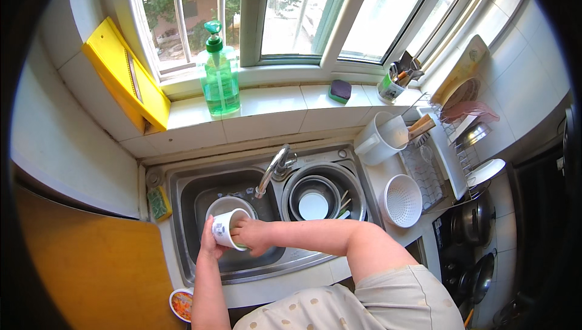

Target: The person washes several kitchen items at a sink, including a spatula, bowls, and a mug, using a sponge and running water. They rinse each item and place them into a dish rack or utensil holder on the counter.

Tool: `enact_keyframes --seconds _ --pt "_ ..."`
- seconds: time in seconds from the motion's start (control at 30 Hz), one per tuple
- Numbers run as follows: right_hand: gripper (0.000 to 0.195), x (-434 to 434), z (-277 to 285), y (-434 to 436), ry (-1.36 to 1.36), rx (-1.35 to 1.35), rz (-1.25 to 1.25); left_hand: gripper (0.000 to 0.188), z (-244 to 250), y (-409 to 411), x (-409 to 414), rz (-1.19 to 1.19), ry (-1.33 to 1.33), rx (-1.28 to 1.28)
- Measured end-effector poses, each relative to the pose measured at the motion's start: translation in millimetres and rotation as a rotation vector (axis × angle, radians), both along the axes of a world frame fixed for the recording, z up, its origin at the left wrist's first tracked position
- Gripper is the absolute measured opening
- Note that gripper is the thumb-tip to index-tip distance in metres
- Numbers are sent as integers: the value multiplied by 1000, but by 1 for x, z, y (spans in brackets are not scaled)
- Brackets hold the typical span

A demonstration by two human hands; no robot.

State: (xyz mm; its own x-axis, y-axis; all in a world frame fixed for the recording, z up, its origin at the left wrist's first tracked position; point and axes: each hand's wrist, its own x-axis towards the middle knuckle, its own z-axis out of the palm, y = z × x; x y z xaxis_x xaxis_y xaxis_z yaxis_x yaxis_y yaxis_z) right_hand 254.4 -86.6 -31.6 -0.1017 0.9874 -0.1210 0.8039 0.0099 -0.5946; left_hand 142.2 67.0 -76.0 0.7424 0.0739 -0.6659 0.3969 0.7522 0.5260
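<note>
My left hand (210,242) grips a white tub (223,230) with dark print on its side. The tub is tilted, its mouth facing right. Into that mouth reach the fingers of my right hand (253,235); the tub's wall hides their tips. A bit of green shows at the lower rim, but I cannot tell what it is. Behind the tub, a pale round bowl (227,203) sits in the left basin of the steel sink (186,257). A chrome faucet (274,171) curves over the divider, with water in the basin below it.
Nested metal bowls (359,184) fill the right basin. A green-and-yellow sponge (159,203) lies left of the sink; a tub of orange food (182,305) is near my left forearm. A white colander (402,200), plastic pitcher (375,141) and dish rack (441,162) stand right. Green soap bottle (220,84) on the sill.
</note>
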Motion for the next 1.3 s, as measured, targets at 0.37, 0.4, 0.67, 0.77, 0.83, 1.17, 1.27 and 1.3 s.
enact_keyframes --seconds 0.37,0.4,0.67,0.77,0.83,1.17,1.27,1.3 --pt "46 -18 -13 14 126 334 -250 58 9 -7 -5 288 -313 36" --pt "45 -17 -22 7 -60 339 -191 57 -11 -1 -9 259 -223 -20" --pt "54 -31 4 31 424 88 -430 69 3 -9 -14 351 -285 -33" --pt "58 -41 -7 23 169 239 -290 63 8 -5 -10 485 -304 -18" --pt "58 -31 -13 17 -44 209 -179 74 -7 8 -18 568 -282 109" --pt "56 -30 -14 -2 350 407 -827 89 -27 12 -21 613 108 1021" --pt "57 -52 19 10 -149 315 -552 91 16 -19 -6 629 123 771" --pt "57 -49 24 19 -190 324 -524 88 0 -16 -11 705 51 689"
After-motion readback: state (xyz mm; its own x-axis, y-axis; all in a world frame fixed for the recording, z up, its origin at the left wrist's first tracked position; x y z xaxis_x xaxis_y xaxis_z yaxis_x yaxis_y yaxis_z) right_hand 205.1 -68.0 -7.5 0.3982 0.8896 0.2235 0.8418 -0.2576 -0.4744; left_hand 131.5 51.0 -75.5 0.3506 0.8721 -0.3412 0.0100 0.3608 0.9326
